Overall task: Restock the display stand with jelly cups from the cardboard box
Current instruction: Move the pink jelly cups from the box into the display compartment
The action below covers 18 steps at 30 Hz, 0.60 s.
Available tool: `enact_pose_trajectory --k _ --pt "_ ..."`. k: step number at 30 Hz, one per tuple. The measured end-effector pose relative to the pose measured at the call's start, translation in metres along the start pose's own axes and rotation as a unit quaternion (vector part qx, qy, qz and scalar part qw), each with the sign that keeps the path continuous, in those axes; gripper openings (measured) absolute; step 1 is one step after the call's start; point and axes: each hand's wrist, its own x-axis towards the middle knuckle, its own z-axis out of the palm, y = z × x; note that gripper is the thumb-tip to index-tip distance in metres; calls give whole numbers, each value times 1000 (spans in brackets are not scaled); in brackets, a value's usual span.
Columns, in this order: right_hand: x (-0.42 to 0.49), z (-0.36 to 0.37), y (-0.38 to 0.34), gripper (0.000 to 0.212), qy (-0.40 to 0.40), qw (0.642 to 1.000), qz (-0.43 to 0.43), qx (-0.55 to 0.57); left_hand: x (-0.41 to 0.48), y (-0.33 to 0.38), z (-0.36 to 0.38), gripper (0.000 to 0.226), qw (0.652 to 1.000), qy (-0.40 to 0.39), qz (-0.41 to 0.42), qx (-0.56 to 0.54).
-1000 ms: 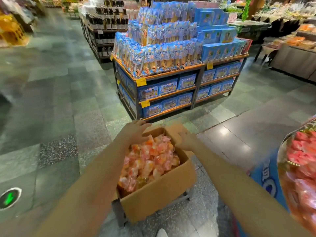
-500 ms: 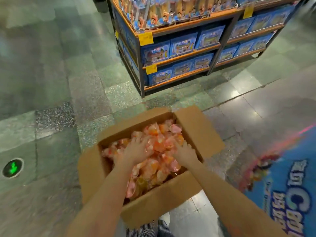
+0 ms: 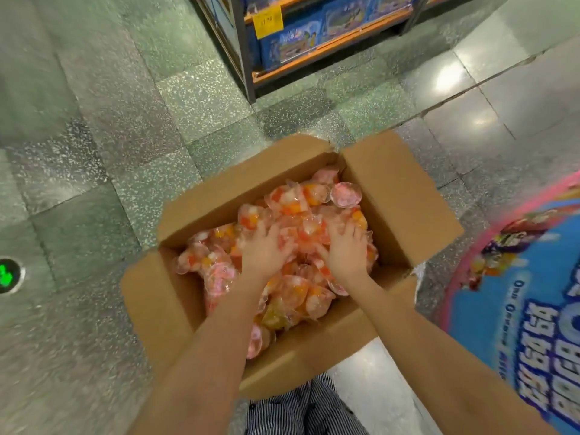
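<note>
Open brown cardboard box [image 3: 405,199], long axis lower-left to upper-right. Left hand [image 3: 266,254] and right hand [image 3: 345,251] palm-down on pink-orange jelly cups [image 3: 292,199]; grip indeterminate.
</note>
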Motion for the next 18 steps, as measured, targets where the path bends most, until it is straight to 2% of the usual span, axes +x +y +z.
enact_pose_trajectory --k 7,10,14,18 --pt "7 6 -3 54 16 997 23 74 10 -7 15 55 994 24 -23 -107" --pt "-2 1 1 60 -3 991 23 130 8 -3 11 53 993 25 -15 -112" --pt "-23 -15 5 78 14 979 60 193 -4 -2 4 51 992 15 -1 -124" --pt "-49 -30 12 80 1 974 64 218 -22 3 -16 33 991 24 47 -126"
